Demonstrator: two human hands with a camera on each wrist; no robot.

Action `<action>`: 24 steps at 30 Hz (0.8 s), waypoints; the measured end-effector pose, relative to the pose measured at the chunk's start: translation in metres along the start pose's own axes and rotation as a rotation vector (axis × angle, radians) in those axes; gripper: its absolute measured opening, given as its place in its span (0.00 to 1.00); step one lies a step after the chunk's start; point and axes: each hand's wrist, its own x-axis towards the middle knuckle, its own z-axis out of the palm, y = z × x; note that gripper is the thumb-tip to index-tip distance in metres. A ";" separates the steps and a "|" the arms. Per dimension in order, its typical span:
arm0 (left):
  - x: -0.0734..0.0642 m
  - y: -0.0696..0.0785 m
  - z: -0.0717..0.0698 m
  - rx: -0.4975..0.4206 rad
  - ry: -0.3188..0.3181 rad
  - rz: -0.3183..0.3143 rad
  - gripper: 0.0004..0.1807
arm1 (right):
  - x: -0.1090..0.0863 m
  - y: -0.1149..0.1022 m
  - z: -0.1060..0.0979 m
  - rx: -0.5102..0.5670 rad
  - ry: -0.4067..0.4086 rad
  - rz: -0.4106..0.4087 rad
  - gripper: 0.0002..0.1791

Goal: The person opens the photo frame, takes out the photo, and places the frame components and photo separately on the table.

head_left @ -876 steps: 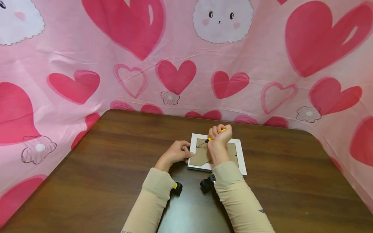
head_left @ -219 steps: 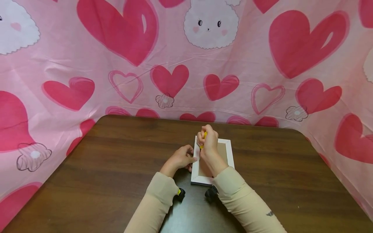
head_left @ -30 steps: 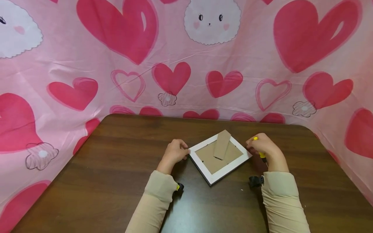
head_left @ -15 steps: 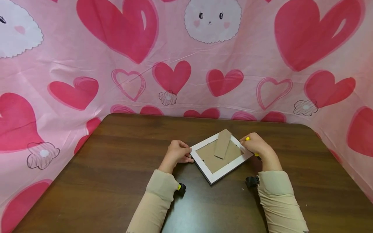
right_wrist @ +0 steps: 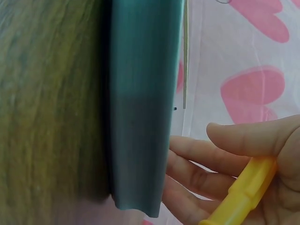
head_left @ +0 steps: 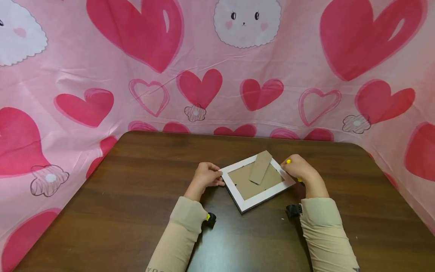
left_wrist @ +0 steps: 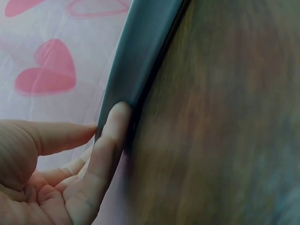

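Note:
A white picture frame (head_left: 234, 189) lies back side up on the table, turned at an angle, with a brown backing board (head_left: 242, 185). Its cardboard stand leg (head_left: 261, 168) reaches over the far edge. At the frame's left corner my left hand (head_left: 205, 175) pinches the rim; the left wrist view has the thumb on one face and a finger along the side (left_wrist: 136, 61). My right hand (head_left: 299, 168) is at the right corner, fingers against the frame, holding a yellow-handled screwdriver (right_wrist: 243, 194) in the palm. The screwdriver's shaft is hidden now.
The brown wooden table (head_left: 136, 211) ends at a pink heart-print cloth (head_left: 238, 64) hanging behind it. A tiny white speck (head_left: 282, 219) lies in front of the frame. Black wrist cameras (head_left: 211, 220) sit at both cuffs.
Earlier my right hand worked the screwdriver at the frame's inner edge. In the last second it came left to the right corner, and the frame turned slightly clockwise. My left hand stays put.

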 end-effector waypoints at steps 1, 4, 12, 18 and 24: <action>0.001 0.000 0.001 -0.001 0.005 0.004 0.10 | 0.000 0.000 -0.001 -0.001 0.000 0.001 0.18; 0.003 0.000 0.003 0.000 0.015 0.012 0.11 | -0.002 0.002 -0.003 0.011 -0.002 0.004 0.17; 0.005 -0.008 -0.003 0.022 0.028 -0.012 0.11 | -0.003 0.005 0.003 0.132 -0.089 0.043 0.16; 0.011 0.000 -0.001 0.122 -0.019 0.015 0.12 | -0.011 0.010 -0.001 0.149 -0.128 0.077 0.14; 0.019 0.019 0.006 0.211 -0.020 0.048 0.11 | -0.015 0.012 -0.011 0.140 -0.142 0.078 0.15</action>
